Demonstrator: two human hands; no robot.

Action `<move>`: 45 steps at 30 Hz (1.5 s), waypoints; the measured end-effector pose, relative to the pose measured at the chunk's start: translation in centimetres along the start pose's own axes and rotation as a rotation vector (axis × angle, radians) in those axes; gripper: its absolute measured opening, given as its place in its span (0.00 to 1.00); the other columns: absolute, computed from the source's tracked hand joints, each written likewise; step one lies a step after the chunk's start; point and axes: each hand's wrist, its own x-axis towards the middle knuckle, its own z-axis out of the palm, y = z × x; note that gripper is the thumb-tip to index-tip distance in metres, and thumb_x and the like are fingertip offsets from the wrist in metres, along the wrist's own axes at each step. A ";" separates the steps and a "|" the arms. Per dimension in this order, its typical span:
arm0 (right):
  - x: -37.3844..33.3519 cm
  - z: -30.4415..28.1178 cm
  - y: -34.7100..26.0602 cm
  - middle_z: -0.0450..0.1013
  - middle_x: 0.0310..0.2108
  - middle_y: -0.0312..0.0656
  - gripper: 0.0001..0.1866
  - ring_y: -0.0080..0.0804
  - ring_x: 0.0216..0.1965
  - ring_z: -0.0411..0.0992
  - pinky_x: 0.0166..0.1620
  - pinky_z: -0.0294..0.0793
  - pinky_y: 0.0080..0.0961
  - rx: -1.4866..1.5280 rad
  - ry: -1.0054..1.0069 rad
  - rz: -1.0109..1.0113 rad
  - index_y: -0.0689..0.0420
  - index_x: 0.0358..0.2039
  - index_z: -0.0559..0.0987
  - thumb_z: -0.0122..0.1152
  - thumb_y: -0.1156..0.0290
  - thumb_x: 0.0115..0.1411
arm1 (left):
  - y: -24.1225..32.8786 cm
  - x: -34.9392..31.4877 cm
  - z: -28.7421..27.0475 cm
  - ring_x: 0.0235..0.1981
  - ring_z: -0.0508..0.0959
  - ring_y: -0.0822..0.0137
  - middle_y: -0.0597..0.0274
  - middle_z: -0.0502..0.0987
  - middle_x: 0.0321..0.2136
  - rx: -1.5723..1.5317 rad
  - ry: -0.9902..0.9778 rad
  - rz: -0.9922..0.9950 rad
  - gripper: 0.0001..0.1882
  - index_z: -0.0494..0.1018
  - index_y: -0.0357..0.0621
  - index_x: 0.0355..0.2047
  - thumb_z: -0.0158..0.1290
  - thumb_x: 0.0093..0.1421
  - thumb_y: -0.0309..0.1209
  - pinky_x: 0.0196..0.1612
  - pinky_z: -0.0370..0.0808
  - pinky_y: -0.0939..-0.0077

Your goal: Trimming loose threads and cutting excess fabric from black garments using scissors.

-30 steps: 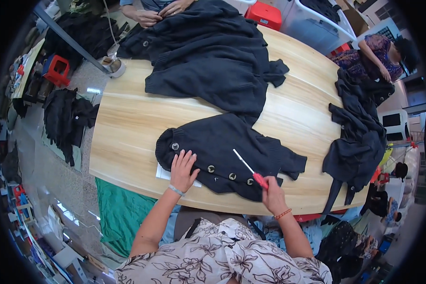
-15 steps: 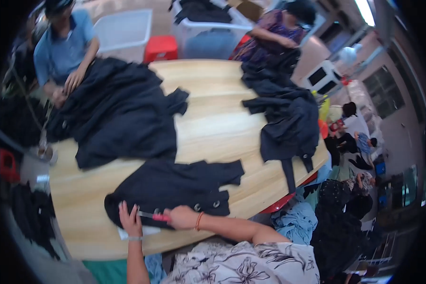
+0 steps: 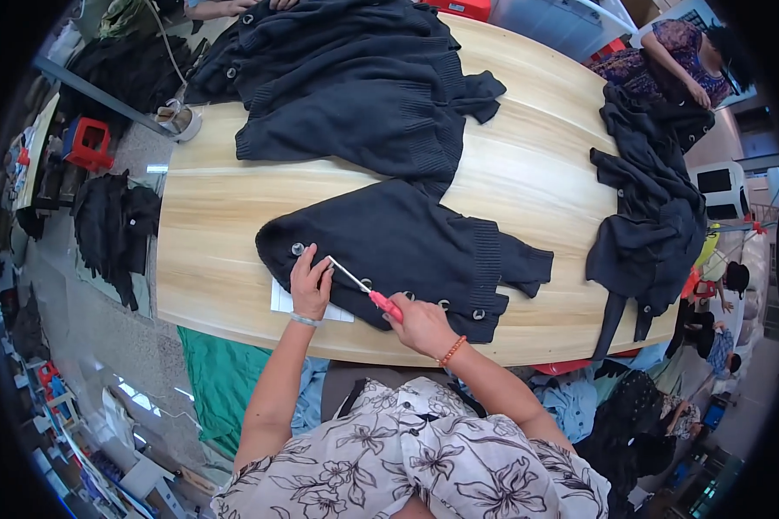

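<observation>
A dark knit cardigan with ribbed edges and several shiny round buttons lies folded on the table in front of me. My left hand rests on its left end, fingers stretched and slightly apart beside a button. My right hand is closed around a thin metal-shafted tool with a pink handle. The shaft slants over the cardigan, and its tip lies close to my left fingertips; its exact shape is too small to tell. White paper shows partly from under the cardigan.
The pale wooden table has a curved edge. Another dark cardigan lies beyond mine, a person's hands at its far end. More dark garments lie at the right, near a second person. A red stool stands left.
The view has shifted, so the table and garments appear lower down or farther right. Both hands remain at the cardigan; the pink-handled tool now slants up-left toward my left fingers.
</observation>
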 end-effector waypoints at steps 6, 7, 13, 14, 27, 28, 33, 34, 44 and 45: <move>-5.1 -2.2 4.7 0.76 0.31 0.49 0.12 0.51 0.36 0.75 0.38 0.74 0.45 -0.027 0.040 -0.016 0.53 0.43 0.74 0.56 0.63 0.61 | 7.2 -0.2 -0.5 0.41 0.74 0.51 0.51 0.71 0.46 -0.087 -0.191 0.118 0.24 0.75 0.43 0.48 0.64 0.49 0.30 0.42 0.72 0.60; -5.9 -2.2 5.1 0.76 0.32 0.49 0.12 0.50 0.37 0.75 0.38 0.74 0.44 -0.084 0.025 0.000 0.53 0.43 0.74 0.56 0.63 0.61 | 7.8 -0.9 0.6 0.41 0.74 0.51 0.51 0.71 0.45 -0.117 -0.178 0.074 0.23 0.74 0.41 0.48 0.62 0.50 0.27 0.42 0.73 0.62; -6.5 -1.3 5.6 0.77 0.26 0.53 0.13 0.53 0.31 0.77 0.35 0.75 0.48 -0.147 -0.110 0.070 0.55 0.38 0.76 0.56 0.59 0.61 | 6.5 -1.2 3.2 0.33 0.73 0.54 0.55 0.68 0.32 -0.358 -0.228 -0.102 0.13 0.71 0.40 0.34 0.60 0.48 0.18 0.35 0.73 0.65; -6.1 -1.0 5.4 0.76 0.25 0.53 0.13 0.54 0.31 0.77 0.35 0.75 0.48 -0.116 -0.085 0.023 0.55 0.37 0.76 0.56 0.58 0.61 | 6.1 -1.0 3.3 0.30 0.73 0.56 0.55 0.68 0.29 -0.371 -0.244 -0.078 0.13 0.70 0.40 0.33 0.60 0.48 0.18 0.33 0.73 0.67; -12.4 -2.9 9.2 0.77 0.32 0.49 0.13 0.48 0.39 0.75 0.40 0.74 0.44 -0.084 -0.007 0.134 0.53 0.45 0.74 0.56 0.63 0.61 | 12.4 -0.6 4.3 0.39 0.74 0.53 0.54 0.72 0.36 -0.303 -0.378 0.131 0.23 0.72 0.41 0.46 0.62 0.48 0.23 0.42 0.73 0.64; -12.5 -2.9 9.2 0.77 0.32 0.49 0.13 0.48 0.39 0.75 0.40 0.74 0.44 -0.083 -0.008 0.138 0.53 0.45 0.74 0.56 0.63 0.61 | 11.9 -0.8 5.0 0.37 0.74 0.53 0.54 0.72 0.34 -0.302 -0.409 0.105 0.22 0.72 0.40 0.44 0.62 0.47 0.22 0.41 0.73 0.63; -12.4 -3.0 9.3 0.76 0.25 0.51 0.14 0.51 0.32 0.77 0.38 0.74 0.46 -0.139 -0.148 0.221 0.54 0.43 0.75 0.55 0.60 0.61 | 11.4 -0.4 5.6 0.31 0.73 0.54 0.56 0.70 0.27 -0.411 -0.490 0.052 0.12 0.73 0.42 0.32 0.60 0.47 0.18 0.35 0.71 0.63; -12.5 -2.7 9.0 0.76 0.26 0.51 0.13 0.51 0.33 0.77 0.38 0.74 0.45 -0.093 -0.142 0.196 0.55 0.42 0.74 0.56 0.61 0.61 | 11.4 -0.5 5.6 0.32 0.73 0.54 0.55 0.71 0.28 -0.422 -0.478 0.055 0.12 0.73 0.42 0.32 0.60 0.47 0.18 0.35 0.71 0.63; -17.8 -2.8 13.1 0.77 0.30 0.50 0.12 0.50 0.36 0.76 0.38 0.74 0.45 -0.021 0.044 0.298 0.53 0.42 0.75 0.56 0.61 0.61 | 18.2 -1.0 8.0 0.40 0.73 0.54 0.57 0.73 0.37 -0.333 -0.453 0.248 0.21 0.73 0.42 0.43 0.62 0.47 0.23 0.41 0.72 0.62; -18.0 -3.0 13.3 0.77 0.29 0.51 0.12 0.51 0.35 0.76 0.37 0.74 0.46 -0.060 0.015 0.338 0.54 0.40 0.75 0.56 0.61 0.61 | 18.0 -1.3 9.0 0.40 0.73 0.53 0.56 0.72 0.36 -0.295 -0.491 0.237 0.19 0.73 0.42 0.41 0.61 0.47 0.22 0.41 0.72 0.61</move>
